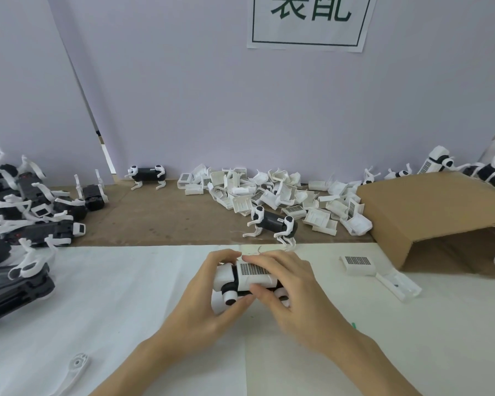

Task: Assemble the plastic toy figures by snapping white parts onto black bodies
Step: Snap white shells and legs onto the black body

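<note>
Both my hands hold one toy figure over the white sheet at the middle. It has a black body with a white shell on top that bears a grey grid patch. My left hand grips its left end, thumb by a round white joint. My right hand curls over the shell from the right, thumb on its near edge. The figure's legs are mostly hidden under my fingers.
A black figure with white legs stands just beyond my hands. Behind it lies a heap of white shells. Black bodies pile up at the left. A cardboard box lies at the right, with loose white shells near it.
</note>
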Available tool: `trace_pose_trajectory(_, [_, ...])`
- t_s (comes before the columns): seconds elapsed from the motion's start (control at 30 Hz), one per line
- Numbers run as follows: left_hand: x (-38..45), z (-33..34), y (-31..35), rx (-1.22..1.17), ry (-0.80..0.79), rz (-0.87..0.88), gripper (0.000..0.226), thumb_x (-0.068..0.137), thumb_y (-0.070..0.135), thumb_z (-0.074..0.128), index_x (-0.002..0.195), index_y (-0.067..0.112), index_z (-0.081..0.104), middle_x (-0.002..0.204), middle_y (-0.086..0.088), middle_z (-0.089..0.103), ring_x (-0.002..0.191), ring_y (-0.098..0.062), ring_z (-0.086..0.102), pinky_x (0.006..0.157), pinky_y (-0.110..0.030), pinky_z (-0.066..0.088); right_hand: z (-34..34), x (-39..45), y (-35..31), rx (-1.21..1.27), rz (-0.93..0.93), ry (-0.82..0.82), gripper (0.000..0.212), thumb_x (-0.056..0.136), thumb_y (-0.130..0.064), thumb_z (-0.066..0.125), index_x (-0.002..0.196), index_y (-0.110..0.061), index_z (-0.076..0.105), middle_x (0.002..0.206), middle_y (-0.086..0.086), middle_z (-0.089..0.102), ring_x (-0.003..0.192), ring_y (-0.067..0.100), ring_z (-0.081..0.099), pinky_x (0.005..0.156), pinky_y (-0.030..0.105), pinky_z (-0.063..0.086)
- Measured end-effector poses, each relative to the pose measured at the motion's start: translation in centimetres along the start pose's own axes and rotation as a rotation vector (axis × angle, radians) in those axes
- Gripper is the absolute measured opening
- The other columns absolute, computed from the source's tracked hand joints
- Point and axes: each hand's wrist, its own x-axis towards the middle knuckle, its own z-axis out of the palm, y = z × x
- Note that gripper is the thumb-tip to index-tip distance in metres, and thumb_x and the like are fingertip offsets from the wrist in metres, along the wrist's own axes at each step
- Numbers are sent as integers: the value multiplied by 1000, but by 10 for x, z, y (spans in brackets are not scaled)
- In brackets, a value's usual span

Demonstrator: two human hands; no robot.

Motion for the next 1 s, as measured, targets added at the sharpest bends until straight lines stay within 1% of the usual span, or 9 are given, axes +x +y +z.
trace_pose_trajectory(0.1, [-1, 1, 0, 15, -15, 30, 52, 93, 30, 78, 135, 34, 48, 124, 13, 66, 112, -16, 66, 90, -14, 47, -9, 2, -2, 90, 36, -19, 28, 108, -41, 45, 132, -40, 60, 125, -27, 59, 128, 4, 48, 109, 30, 32])
trace_pose_trajectory(0.2, [0, 2, 0, 52, -31, 67, 54, 93, 25, 79, 136, 33, 48, 131, 14, 60, 119, -15, 64, 93, -14, 48, -23, 5, 2, 146, 59, -75, 24, 104, -34, 59, 127, -38, 64, 124, -26, 62, 130, 8, 49, 110, 27, 35])
trace_pose_trajectory(0.37, [2, 4, -5, 165, -87, 219, 50, 98, 22, 74, 139, 32, 48, 151, 15, 45, 144, -17, 48, 111, -22, 43, -37, 3, 17, 133, 210, -295, 37, 87, -56, 75, 121, -46, 64, 118, -28, 62, 124, -2, 43, 102, 25, 39])
trace_pose_trajectory(0.5, [2, 3, -9, 189, -89, 133, 68, 92, 46, 79, 148, 35, 41, 156, 12, 36, 151, -19, 37, 118, -21, 35, -26, 2, 18, 58, 196, -182, 43, 77, -54, 84, 114, -43, 65, 112, -33, 57, 123, -6, 37, 96, 10, 32])
trace_pose_trajectory(0.57, [1, 1, -10, 151, -93, 27, 77, 86, 67, 76, 148, 49, 35, 149, 21, 39, 146, -14, 39, 112, -15, 35, -18, 1, 16, 0, 137, -138, 44, 80, -50, 83, 118, -39, 64, 114, -30, 57, 122, -2, 40, 98, 12, 32])
trace_pose_trajectory(0.67, [-2, 0, -11, 117, -99, -73, 67, 86, 84, 59, 143, 60, 35, 138, 27, 51, 132, -9, 47, 99, -13, 39, -10, 0, 13, 2, 108, -101, 42, 85, -49, 80, 121, -36, 63, 118, -25, 58, 117, 2, 49, 97, 17, 39])
trace_pose_trajectory(0.73, [-1, 0, -11, 85, -112, -81, 55, 91, 81, 53, 140, 61, 38, 136, 26, 57, 127, -12, 54, 95, -21, 47, -8, -1, 12, 60, 131, -114, 39, 87, -51, 78, 120, -38, 63, 118, -22, 59, 113, 5, 57, 94, 22, 45])
trace_pose_trajectory(0.83, [0, -1, -8, 40, -134, -100, 43, 97, 64, 58, 138, 57, 44, 135, 22, 62, 126, -16, 59, 92, -31, 54, -9, -2, 14, 145, 183, -176, 33, 91, -51, 73, 121, -39, 64, 121, -22, 61, 119, 4, 58, 99, 30, 48])
trace_pose_trajectory(1.0, [2, 0, -4, 73, -119, -43, 32, 102, 41, 62, 133, 36, 59, 127, 18, 67, 117, -13, 63, 82, -11, 45, -7, 0, 14, 175, 246, -115, 26, 86, -41, 80, 109, -41, 67, 111, -20, 65, 107, 9, 60, 96, 38, 49])
